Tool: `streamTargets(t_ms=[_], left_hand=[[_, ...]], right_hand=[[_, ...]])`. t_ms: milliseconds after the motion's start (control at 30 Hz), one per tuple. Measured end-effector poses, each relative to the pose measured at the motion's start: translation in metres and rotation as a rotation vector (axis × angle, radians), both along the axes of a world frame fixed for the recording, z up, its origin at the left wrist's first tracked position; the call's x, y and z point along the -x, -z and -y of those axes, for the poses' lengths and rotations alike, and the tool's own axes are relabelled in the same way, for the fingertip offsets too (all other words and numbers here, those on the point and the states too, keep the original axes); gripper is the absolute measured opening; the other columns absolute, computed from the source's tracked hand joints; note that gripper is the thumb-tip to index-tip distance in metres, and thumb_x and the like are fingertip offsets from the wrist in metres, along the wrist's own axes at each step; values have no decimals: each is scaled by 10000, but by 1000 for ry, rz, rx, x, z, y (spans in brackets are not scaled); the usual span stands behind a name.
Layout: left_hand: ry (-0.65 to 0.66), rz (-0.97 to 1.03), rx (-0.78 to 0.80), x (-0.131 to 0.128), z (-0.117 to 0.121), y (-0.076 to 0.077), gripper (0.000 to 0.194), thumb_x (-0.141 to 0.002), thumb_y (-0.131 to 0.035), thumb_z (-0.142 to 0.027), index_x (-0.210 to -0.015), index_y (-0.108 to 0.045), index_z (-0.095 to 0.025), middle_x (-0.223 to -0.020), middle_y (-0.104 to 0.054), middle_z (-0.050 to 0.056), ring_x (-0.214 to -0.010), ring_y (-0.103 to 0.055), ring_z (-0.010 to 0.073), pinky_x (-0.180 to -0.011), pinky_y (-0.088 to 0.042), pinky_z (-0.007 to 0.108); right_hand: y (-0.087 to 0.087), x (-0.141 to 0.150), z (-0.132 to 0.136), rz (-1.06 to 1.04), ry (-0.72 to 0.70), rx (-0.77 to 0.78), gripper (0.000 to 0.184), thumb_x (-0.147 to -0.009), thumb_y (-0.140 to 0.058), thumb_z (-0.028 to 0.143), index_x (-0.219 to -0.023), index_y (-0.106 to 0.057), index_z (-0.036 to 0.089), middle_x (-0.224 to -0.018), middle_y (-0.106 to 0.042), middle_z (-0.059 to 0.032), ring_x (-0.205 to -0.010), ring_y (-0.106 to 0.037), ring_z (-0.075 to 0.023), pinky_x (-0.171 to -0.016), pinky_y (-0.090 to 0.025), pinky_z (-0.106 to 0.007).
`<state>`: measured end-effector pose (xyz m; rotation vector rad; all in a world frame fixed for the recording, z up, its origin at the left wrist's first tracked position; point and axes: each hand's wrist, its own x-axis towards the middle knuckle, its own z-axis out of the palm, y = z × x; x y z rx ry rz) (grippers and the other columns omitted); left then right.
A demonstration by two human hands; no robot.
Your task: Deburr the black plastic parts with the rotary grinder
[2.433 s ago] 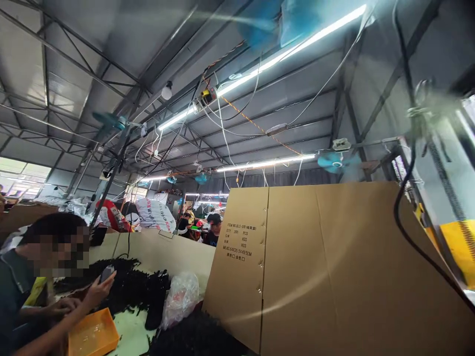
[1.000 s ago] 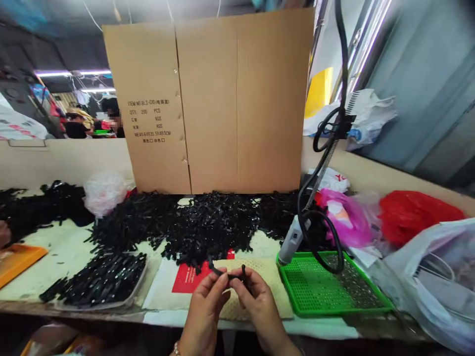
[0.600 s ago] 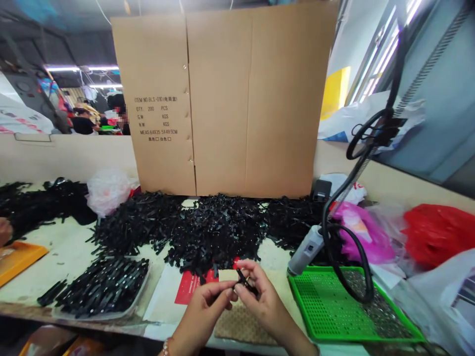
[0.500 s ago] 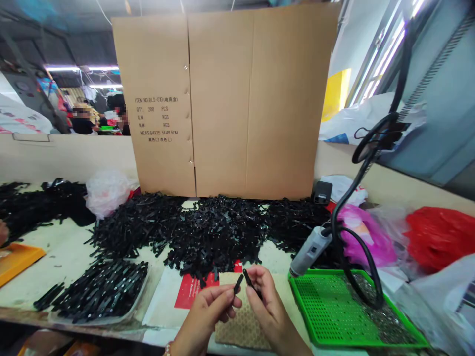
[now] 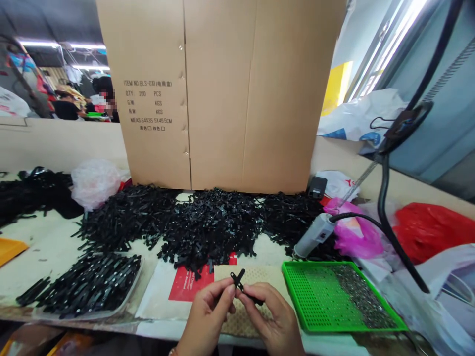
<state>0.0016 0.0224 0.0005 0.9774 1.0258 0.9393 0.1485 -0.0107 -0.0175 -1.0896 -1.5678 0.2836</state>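
Observation:
Fingers closed, my left hand [image 5: 208,311] pinches a small flat black strip [image 5: 242,273] that slants up to the right. My right hand [image 5: 274,314] is closed on another black strip [image 5: 233,277], with small holes showing near its end. The two strips cross in an X between my fingertips. Whether they are joined where they cross, I cannot tell. Both hands are over a tan textured mat [image 5: 260,274]. Behind them lies a large heap of loose black pieces [image 5: 211,227].
A clear tray [image 5: 135,291] of black strips stands at left. The green basket [image 5: 308,316] at right holds small metal parts [image 5: 363,291]. A grey electric screwdriver [image 5: 315,235] hangs on a cable near it. Cardboard [image 5: 218,99] stands behind the heaps. Plastic bags [image 5: 434,230] lie far right.
The strips were apart, one in each hand, and now cross each other. My view has shifted slightly, and the hanging screwdriver and its cable have swung a little.

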Motion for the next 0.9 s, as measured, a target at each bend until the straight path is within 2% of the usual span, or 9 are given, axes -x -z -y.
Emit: streamTargets(t_ms=[200, 333, 433, 567, 667, 767, 900], left_hand=[[-31, -8, 45, -2, 4, 0, 473, -602, -778, -553, -883, -754, -173, -607, -621, 16, -576, -497, 129, -546, -376, 224], [-31, 40, 103, -7, 5, -1, 413, -574, -798, -536, -772, -745, -178, -701, -641, 28, -647, -509, 137, -560, -380, 214], [-20, 66, 98, -12, 5, 5, 369, -598, -794, -518, -708, -722, -174, -694, -627, 14, -640, -494, 122, -567, -378, 204], [-92, 151, 131, -17, 4, 17, 358, -616, -799, -489, -757, -706, -174, -757, -664, 22, -715, -562, 138, -654, -430, 216], [-203, 184, 140, -14, -5, 23, 396, -579, -823, -486, -789, -709, -170, -763, -679, 26, -729, -589, 146, -721, -463, 244], [-279, 163, 147, -1, -18, 23, 475, -520, -844, -506, -821, -724, -159, -769, -700, 43, -758, -618, 171, -732, -482, 261], [-246, 89, 154, 18, -28, 21, 516, -524, -831, -530, -865, -739, -153, -840, -735, 78, -835, -652, 220, -794, -498, 306]], right_hand=[[4, -2, 2, 4, -20, -9, 162, -892, -611, 140, -1025, -629, 231, -840, -662, -34, -759, -650, -164, -674, -556, -245], [9, -4, 3, 50, -22, -13, 210, -901, -580, 118, -1068, -632, 234, -881, -660, -52, -792, -649, -176, -695, -560, -261], [17, -4, 5, 91, -40, -26, 275, -904, -560, 91, -1122, -618, 248, -895, -658, -45, -811, -646, -170, -710, -556, -256], [25, -2, 4, 151, -79, 10, 323, -925, -535, 121, -1212, -586, 259, -976, -667, -55, -886, -643, -174, -777, -551, -264], [24, -10, -8, 127, -108, 123, 294, -929, -544, 202, -1217, -589, 245, -1074, -650, -74, -961, -630, -189, -829, -545, -281], [24, -30, -32, 97, -8, 238, 239, -937, -506, 246, -1141, -623, 206, -1083, -640, -93, -982, -621, -202, -829, -544, -304], [36, -61, -66, 345, 171, 350, 277, -873, -500, 144, -1119, -628, 155, -1081, -627, -120, -1031, -592, -240, -926, -490, -391]])
